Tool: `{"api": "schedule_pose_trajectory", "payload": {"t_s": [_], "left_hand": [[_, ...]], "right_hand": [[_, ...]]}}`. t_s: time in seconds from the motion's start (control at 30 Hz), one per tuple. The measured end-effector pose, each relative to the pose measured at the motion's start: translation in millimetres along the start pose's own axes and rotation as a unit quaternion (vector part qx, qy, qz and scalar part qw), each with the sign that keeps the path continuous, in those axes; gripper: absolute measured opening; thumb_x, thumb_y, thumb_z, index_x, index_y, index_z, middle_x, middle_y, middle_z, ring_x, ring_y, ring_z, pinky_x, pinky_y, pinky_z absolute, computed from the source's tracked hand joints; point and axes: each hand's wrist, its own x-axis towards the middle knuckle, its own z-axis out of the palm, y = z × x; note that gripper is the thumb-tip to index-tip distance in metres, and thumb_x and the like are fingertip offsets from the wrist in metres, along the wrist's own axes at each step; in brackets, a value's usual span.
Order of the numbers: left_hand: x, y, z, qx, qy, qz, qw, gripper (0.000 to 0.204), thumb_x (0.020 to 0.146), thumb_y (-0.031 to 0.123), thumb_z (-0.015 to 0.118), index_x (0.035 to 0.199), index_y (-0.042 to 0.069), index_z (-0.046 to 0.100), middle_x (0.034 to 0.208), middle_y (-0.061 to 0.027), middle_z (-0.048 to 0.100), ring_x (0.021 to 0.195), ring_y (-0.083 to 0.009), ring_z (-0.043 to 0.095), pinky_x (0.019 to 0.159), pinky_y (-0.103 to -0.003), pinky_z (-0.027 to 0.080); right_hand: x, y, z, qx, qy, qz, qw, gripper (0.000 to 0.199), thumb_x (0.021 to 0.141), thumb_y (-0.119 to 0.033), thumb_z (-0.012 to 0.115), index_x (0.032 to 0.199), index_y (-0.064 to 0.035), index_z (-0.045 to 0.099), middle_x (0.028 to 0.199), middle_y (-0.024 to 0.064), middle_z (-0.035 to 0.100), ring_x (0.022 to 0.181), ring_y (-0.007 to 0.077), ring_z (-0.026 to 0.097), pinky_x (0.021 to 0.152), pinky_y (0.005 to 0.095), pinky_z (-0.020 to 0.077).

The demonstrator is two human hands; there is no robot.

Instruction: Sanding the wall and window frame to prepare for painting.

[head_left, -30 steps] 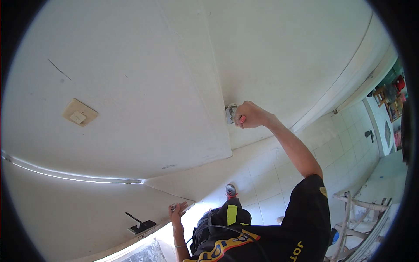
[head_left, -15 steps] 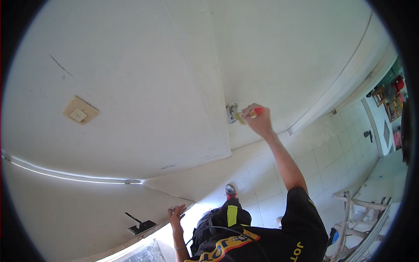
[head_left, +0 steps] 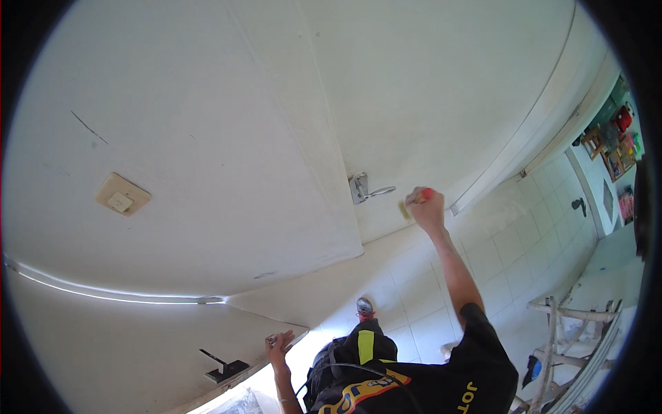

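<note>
A paintbrush with pale yellow bristles [head_left: 405, 210] and a red handle end is gripped in my right hand [head_left: 427, 210], against the pale surface on the right. Just left of the brush is a metal door handle [head_left: 376, 192] on a worn plate [head_left: 358, 188]; a gap separates the brush from it. Down at the lower left, my left hand [head_left: 279, 345] is at the edge of a pale door panel [head_left: 152, 345], fingers partly curled. Something small and greyish shows between its thumb and fingers, too small to name. Beside that hand is a black door handle [head_left: 226, 370].
A beige wall switch [head_left: 123, 194] is on the left wall. Pale floor tiles [head_left: 427, 297] run to the right past my shoe [head_left: 365, 308]. A wooden rack or ladder [head_left: 552, 345] stands at lower right. Shelved colourful items [head_left: 617, 141] are at far right.
My right hand and the brush have moved right and down, away from the metal plate, uncovering the lever handle. The view has shifted slightly; my left hand stays at the panel edge.
</note>
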Motion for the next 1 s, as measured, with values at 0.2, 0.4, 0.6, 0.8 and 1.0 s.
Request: {"api": "schedule_pose_trajectory", "payload": {"t_s": [0.2, 0.4, 0.6, 0.8, 1.0], "left_hand": [[5, 2, 7, -0.01, -0.031, -0.001, 0.999, 0.023, 0.1, 0.026, 0.054, 0.112, 0.007, 0.049, 0.116, -0.0205, 0.068, 0.108, -0.0313, 0.066, 0.09, -0.045, 0.046], [2, 7, 13, 0.002, -0.01, 0.006, 1.0, 0.027, 0.1, 0.027, 0.054, 0.114, 0.006, 0.047, 0.117, -0.0209, 0.067, 0.107, -0.0313, 0.066, 0.089, -0.046, 0.048], [0, 4, 13, 0.024, -0.023, -0.008, 0.999, 0.03, 0.1, 0.029, 0.054, 0.116, 0.004, 0.047, 0.117, -0.0216, 0.067, 0.107, -0.0319, 0.066, 0.09, -0.047, 0.047], [4, 3, 15, 0.004, -0.021, -0.015, 1.0, 0.021, 0.1, 0.025, 0.055, 0.11, 0.008, 0.048, 0.111, -0.0191, 0.07, 0.102, -0.0285, 0.069, 0.085, -0.042, 0.05], [7, 3, 23, 0.007, -0.046, -0.007, 0.999, 0.027, 0.101, 0.028, 0.052, 0.114, 0.005, 0.048, 0.117, -0.021, 0.067, 0.109, -0.0327, 0.065, 0.092, -0.048, 0.046]], "right_hand": [[17, -6, 6, 0.219, 0.035, -0.058, 0.973, 0.014, 0.074, 0.012, 0.066, 0.067, -0.0003, 0.061, 0.067, 0.0029, 0.064, 0.071, 0.012, 0.065, 0.067, 0.0261, 0.0501], [9, -12, 10, 0.279, 0.107, -0.074, 0.951, 0.016, 0.073, 0.015, 0.063, 0.069, -0.0004, 0.061, 0.075, 0.007, 0.065, 0.078, 0.0151, 0.068, 0.072, 0.0266, 0.0511], [10, -25, 6, 0.255, 0.129, -0.118, 0.951, 0.017, 0.075, 0.014, 0.063, 0.068, -0.0003, 0.058, 0.076, 0.0062, 0.064, 0.079, 0.017, 0.068, 0.072, 0.0274, 0.0509], [23, -39, -7, 0.297, -0.103, 0.02, 0.949, 0.016, 0.074, 0.013, 0.062, 0.065, 0.0003, 0.057, 0.071, 0.0056, 0.065, 0.074, 0.0149, 0.068, 0.069, 0.0281, 0.0514], [28, -30, 10, 0.169, -0.029, -0.046, 0.984, 0.015, 0.073, 0.01, 0.062, 0.063, 0.0002, 0.057, 0.069, 0.006, 0.067, 0.074, 0.0135, 0.068, 0.067, 0.0278, 0.0516]]}}
